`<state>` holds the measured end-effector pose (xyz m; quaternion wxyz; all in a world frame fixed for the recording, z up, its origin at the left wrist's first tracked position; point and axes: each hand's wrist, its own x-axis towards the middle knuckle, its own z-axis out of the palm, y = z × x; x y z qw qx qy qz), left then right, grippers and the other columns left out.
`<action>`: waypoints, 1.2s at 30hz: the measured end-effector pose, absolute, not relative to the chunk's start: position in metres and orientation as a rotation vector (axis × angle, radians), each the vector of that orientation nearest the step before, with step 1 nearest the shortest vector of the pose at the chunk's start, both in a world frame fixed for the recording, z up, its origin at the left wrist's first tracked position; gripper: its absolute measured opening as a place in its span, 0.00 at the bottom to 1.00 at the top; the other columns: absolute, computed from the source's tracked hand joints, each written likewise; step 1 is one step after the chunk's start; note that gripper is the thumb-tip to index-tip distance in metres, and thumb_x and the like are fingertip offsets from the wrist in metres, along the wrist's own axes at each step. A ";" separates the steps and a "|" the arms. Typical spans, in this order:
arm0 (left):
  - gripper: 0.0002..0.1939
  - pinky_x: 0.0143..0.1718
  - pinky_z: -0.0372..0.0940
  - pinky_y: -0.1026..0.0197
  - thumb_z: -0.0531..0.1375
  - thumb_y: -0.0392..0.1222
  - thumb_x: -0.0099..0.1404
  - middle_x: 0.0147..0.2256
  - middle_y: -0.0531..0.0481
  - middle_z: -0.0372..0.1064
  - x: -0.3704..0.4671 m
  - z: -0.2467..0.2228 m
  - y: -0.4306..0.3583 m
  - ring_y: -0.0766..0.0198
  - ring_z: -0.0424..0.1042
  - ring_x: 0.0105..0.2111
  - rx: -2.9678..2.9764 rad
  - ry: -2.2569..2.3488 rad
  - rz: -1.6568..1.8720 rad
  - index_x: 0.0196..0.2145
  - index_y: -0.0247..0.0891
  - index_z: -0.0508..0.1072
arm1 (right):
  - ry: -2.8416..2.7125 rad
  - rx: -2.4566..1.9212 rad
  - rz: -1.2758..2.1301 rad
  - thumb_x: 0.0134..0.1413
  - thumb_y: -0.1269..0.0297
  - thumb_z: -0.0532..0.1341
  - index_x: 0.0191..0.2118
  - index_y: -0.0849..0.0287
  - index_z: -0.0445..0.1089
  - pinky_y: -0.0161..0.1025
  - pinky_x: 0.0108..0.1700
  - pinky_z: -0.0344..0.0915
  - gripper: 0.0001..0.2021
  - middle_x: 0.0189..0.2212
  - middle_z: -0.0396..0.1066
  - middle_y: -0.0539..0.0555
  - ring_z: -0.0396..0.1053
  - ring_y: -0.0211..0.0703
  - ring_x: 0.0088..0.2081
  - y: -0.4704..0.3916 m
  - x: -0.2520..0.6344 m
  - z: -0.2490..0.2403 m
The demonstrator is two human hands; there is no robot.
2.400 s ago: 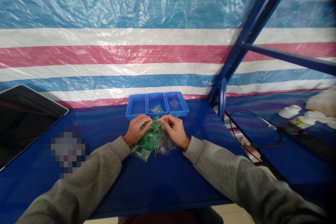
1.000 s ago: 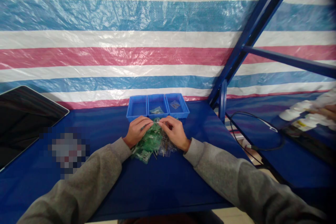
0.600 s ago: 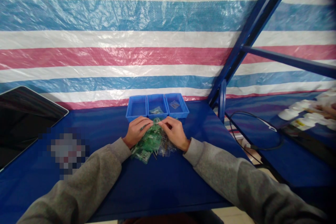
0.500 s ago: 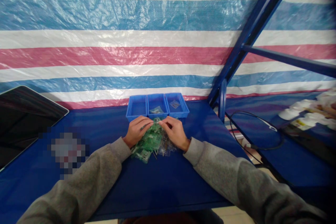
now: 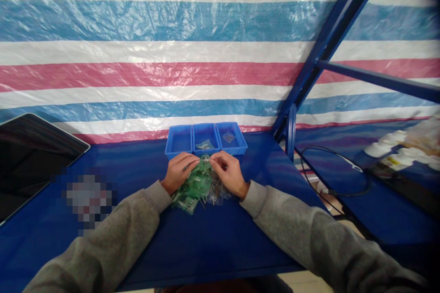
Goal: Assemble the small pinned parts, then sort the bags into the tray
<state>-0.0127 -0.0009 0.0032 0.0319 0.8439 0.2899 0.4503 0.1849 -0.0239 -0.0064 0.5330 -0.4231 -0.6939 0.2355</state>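
Note:
A heap of small clear and green plastic bags (image 5: 194, 187) with thin metal pieces lies on the blue table (image 5: 206, 242). Over its far edge, my left hand (image 5: 179, 171) and my right hand (image 5: 229, 173) face each other, fingertips pinched. Between them they grip the two ends of a thin, light-coloured rod (image 5: 205, 160). Just beyond stand three blue bins: nothing shows in the left bin (image 5: 180, 139), while the middle bin (image 5: 203, 131) holds a bag (image 5: 205, 144) and the right bin (image 5: 237, 125) holds a small bag (image 5: 228, 137).
A dark screen (image 5: 30, 160) stands at the left, near a pixelated patch. A blue metal frame (image 5: 309, 73) rises at the right. Beyond it are a black cable (image 5: 343, 194) and white bottles (image 5: 392, 144) on another blue surface. Striped sheeting hangs behind.
My fingertips have drawn slightly apart, and more of the thin rod shows between them. The heap and the bins stay put.

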 end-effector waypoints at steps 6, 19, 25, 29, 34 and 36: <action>0.06 0.40 0.67 0.60 0.57 0.37 0.64 0.34 0.47 0.72 -0.013 0.003 -0.001 0.64 0.71 0.35 2.589 0.913 1.381 0.37 0.36 0.73 | -1.661 -1.019 0.570 0.57 0.61 0.55 0.33 0.59 0.68 0.33 0.28 0.58 0.08 0.27 0.67 0.50 0.60 0.36 0.24 -0.024 0.185 -0.007; 0.06 0.41 0.67 0.61 0.57 0.35 0.63 0.34 0.47 0.73 -0.013 0.002 -0.002 0.65 0.71 0.35 2.592 0.907 1.368 0.38 0.36 0.73 | -1.663 -1.041 0.569 0.59 0.61 0.54 0.34 0.59 0.67 0.33 0.29 0.58 0.09 0.27 0.66 0.51 0.61 0.36 0.26 -0.023 0.184 -0.010; 0.07 0.41 0.67 0.60 0.57 0.36 0.64 0.34 0.47 0.73 -0.013 0.003 -0.002 0.64 0.71 0.35 2.584 0.917 1.359 0.38 0.36 0.74 | -1.650 -1.038 0.573 0.59 0.61 0.54 0.34 0.59 0.67 0.33 0.30 0.59 0.09 0.28 0.67 0.51 0.62 0.37 0.27 -0.022 0.184 -0.011; 0.07 0.41 0.67 0.60 0.57 0.36 0.64 0.35 0.47 0.73 -0.013 0.004 -0.002 0.64 0.71 0.36 2.588 0.908 1.362 0.38 0.36 0.74 | -1.662 -1.034 0.555 0.59 0.63 0.54 0.34 0.59 0.68 0.34 0.31 0.59 0.08 0.28 0.67 0.51 0.63 0.38 0.29 -0.021 0.184 -0.012; 0.07 0.42 0.67 0.60 0.57 0.36 0.64 0.36 0.46 0.72 -0.014 0.003 -0.002 0.64 0.72 0.37 2.592 0.917 1.389 0.39 0.37 0.73 | -1.734 -1.042 0.502 0.57 0.63 0.55 0.32 0.58 0.70 0.34 0.31 0.58 0.08 0.26 0.66 0.51 0.62 0.38 0.27 -0.020 0.183 -0.010; 0.07 0.43 0.67 0.60 0.57 0.36 0.64 0.36 0.46 0.72 -0.013 0.002 -0.002 0.63 0.72 0.38 2.584 0.921 1.398 0.39 0.36 0.73 | -1.744 -1.051 0.492 0.57 0.64 0.55 0.32 0.58 0.70 0.34 0.31 0.58 0.08 0.26 0.65 0.50 0.62 0.38 0.27 -0.019 0.183 -0.009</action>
